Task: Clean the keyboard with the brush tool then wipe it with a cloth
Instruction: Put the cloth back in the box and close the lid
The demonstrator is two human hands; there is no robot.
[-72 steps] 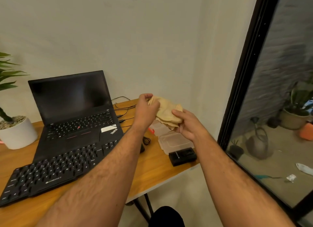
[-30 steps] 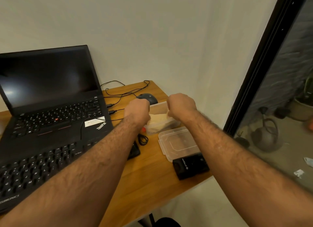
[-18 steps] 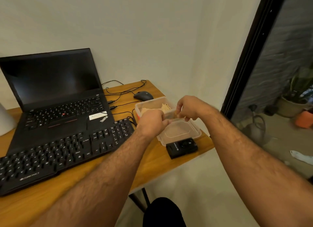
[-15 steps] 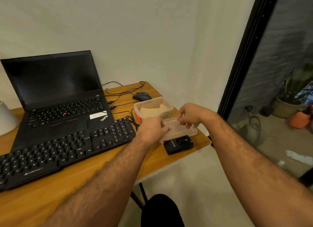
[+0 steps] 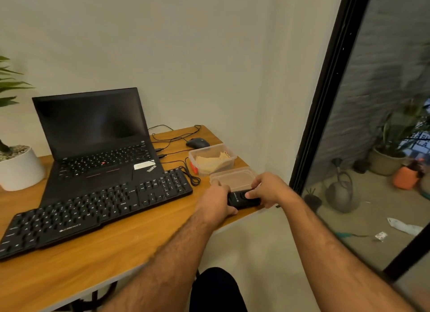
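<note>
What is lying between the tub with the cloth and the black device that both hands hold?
In the head view, the clear lid lies on the table between the tub and the black device.

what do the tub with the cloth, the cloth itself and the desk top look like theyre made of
Tub: clear, slightly frosted plastic; the contents show through its wall.
Cloth: soft tan fabric, matte and crumpled into folds, possibly microfibre.
Desk top: wood or wood-look laminate, with warm orange grain streaks and a smooth, low sheen.

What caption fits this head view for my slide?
Both hands, left and right, grip a small black device at the desk's edge.
</note>
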